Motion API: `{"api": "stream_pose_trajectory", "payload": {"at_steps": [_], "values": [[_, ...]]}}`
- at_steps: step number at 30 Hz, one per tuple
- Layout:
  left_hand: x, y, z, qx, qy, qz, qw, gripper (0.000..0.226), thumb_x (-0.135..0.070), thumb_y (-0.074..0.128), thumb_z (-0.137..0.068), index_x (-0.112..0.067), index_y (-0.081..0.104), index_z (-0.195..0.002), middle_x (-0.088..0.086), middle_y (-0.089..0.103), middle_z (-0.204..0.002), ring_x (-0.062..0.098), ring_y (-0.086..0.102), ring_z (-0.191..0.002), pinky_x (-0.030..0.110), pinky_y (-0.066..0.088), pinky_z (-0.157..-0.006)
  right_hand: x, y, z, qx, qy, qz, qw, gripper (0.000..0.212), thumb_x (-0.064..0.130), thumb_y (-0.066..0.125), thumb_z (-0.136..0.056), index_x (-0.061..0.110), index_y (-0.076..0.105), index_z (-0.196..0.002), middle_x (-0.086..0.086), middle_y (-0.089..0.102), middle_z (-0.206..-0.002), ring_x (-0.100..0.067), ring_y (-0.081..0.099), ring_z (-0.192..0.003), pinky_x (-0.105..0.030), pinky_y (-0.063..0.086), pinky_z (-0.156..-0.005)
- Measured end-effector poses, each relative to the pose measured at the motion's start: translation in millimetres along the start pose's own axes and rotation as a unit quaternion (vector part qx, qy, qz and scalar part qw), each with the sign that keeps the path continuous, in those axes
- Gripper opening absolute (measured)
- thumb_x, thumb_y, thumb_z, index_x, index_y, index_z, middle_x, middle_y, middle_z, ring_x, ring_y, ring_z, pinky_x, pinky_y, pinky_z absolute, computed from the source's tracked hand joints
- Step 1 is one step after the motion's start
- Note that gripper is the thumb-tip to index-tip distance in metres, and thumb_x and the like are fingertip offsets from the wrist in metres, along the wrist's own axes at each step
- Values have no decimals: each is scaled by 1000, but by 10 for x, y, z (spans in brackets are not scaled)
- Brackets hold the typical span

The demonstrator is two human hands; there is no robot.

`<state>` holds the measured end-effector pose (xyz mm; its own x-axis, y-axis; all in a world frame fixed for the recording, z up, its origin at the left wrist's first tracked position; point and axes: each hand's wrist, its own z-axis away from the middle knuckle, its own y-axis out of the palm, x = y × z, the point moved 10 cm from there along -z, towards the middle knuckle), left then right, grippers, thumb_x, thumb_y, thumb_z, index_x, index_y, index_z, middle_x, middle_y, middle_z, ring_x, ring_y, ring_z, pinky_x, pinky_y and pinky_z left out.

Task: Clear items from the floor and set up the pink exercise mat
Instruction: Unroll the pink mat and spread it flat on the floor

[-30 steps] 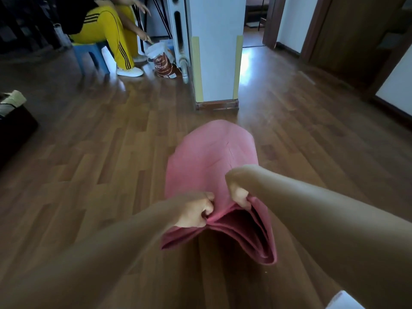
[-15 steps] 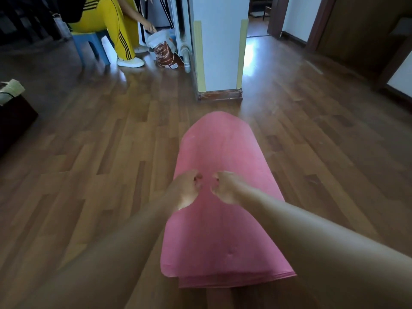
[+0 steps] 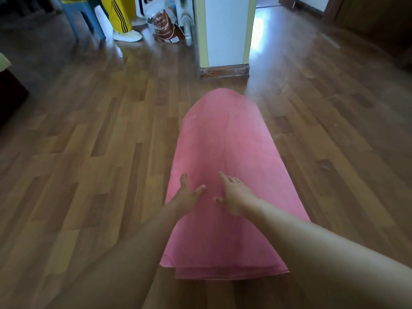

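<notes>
- Head view: one pink mat lies on the wood floor, long axis pointing away from the person.
- Two hands: left hand and right hand rest on it, fingers spread, gripping nothing.

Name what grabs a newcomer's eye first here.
The pink mat dominates, lying lengthwise on the wooden floor mid-frame, its near end layered. Both hands, left hand and right hand, rest open on it, side by side. Beyond its far end stands a white pillar, with yellow striped trousers top left.

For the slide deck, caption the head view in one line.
Both open hands, left hand and right hand, over a pink exercise mat lying on the wooden floor.
</notes>
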<state>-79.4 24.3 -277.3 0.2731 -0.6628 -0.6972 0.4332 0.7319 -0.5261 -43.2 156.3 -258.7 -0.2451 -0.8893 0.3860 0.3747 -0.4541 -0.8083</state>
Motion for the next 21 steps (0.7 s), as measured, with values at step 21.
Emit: {"api": "stream_pose_trajectory", "payload": {"at_steps": [21], "values": [[781,25,-359,-22,-153,27,988,79,-42,66,-85,-3,30,-144,16,39,-145,34,39,-132,39,36,-107,15,318,12,55,-42,73,995,85,38,57,-91,23,1,-154,1,1,-162,-21,-5,-149,-40,9,-120]]}}
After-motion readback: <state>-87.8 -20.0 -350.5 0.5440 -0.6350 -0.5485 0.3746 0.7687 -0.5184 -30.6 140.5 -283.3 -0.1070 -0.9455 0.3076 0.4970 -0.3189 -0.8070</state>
